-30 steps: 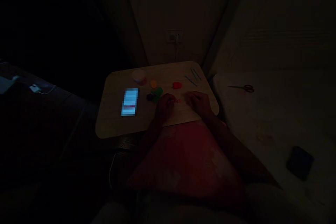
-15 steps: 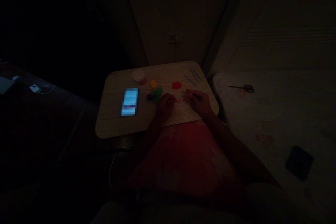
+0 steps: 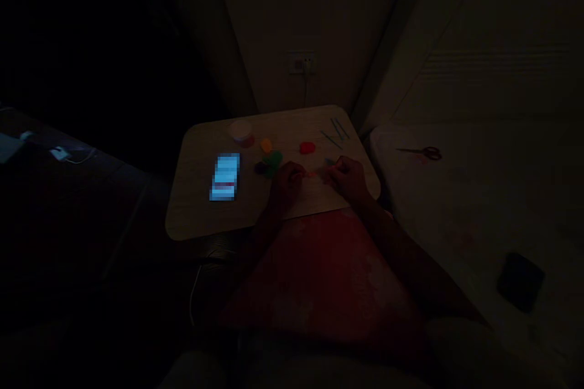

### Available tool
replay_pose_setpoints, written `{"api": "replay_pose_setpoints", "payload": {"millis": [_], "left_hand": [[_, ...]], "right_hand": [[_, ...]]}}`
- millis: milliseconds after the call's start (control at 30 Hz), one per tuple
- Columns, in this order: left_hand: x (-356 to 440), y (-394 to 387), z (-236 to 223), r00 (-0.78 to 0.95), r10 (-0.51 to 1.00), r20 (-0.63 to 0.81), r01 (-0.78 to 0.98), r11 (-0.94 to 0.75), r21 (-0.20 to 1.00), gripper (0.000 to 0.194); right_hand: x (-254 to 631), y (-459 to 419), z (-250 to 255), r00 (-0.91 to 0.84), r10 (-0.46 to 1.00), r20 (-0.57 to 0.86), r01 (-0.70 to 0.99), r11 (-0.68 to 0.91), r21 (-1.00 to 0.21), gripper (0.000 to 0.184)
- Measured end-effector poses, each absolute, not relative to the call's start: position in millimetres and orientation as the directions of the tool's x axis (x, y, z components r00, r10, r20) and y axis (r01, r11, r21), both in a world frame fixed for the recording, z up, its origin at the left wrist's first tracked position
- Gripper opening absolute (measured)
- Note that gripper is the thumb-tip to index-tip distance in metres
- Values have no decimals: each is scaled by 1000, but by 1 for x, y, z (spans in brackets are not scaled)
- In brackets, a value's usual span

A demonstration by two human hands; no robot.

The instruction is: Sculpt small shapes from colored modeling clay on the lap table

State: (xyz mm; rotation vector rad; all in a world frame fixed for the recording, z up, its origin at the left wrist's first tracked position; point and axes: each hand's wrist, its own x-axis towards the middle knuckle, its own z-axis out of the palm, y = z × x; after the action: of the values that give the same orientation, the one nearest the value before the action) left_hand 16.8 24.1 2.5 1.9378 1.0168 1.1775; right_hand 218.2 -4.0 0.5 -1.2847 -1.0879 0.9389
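Observation:
In the dim head view, my left hand point(image 3: 286, 183) rests low over the small table, its fingers pinched at one end of a small orange-pink piece of modelling clay point(image 3: 311, 174). Just right of that piece is my right hand point(image 3: 349, 177), fingers closed and pinched. A thin bluish sliver point(image 3: 329, 161) shows at its fingertips; whether they grip it I cannot tell. Beyond the hands lies a red clay lump point(image 3: 307, 148). Green clay point(image 3: 273, 160), a dark lump point(image 3: 260, 168) and an orange-yellow lump point(image 3: 266, 145) sit close to my left hand.
A lit phone point(image 3: 225, 177) lies on the table point(image 3: 194, 219) at left, with a lidded tub point(image 3: 241, 132) behind it. Several thin blue-green sticks point(image 3: 339, 129) are at the back right. Scissors point(image 3: 424, 152) lie on the pale surface to the right.
My right hand has turned slightly and its fingers have drawn closer together. A bluish sliver now shows by its fingertips. My left hand stays nearly in place; the picture is darker.

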Motion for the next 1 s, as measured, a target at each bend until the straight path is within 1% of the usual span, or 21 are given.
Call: {"api": "replay_pose_setpoints", "payload": {"millis": [67,133,233,500,633,700,800,933,1000], "left_hand": [[17,25,2,294,860,418,284,-496,821,11],[17,25,2,296,855,425,284,-504,816,11],[17,25,2,296,854,428,280,-506,816,11],[16,26,1,300,847,438,269,-516,813,9],[16,25,3,305,857,416,289,-500,817,9],[16,24,5,303,863,405,302,-490,818,10],[17,23,6,299,864,406,304,-489,817,11],[17,23,6,296,860,416,284,-495,821,10],[17,23,6,297,863,409,290,-490,822,10]], "right_hand": [[218,-4,1,248,966,76,38,69,-997,35],[219,-4,1,241,968,71,32,65,-997,32],[220,-4,-1,210,973,100,42,93,-995,27],[223,-1,-3,191,966,175,85,161,-983,34],[224,-2,-2,194,959,207,96,191,-977,32],[224,-1,-2,195,960,201,74,190,-979,33],[224,-1,-4,178,970,167,13,167,-986,38],[223,1,-6,158,974,161,-51,171,-984,51],[222,1,-6,154,976,157,-73,169,-983,55]]}}
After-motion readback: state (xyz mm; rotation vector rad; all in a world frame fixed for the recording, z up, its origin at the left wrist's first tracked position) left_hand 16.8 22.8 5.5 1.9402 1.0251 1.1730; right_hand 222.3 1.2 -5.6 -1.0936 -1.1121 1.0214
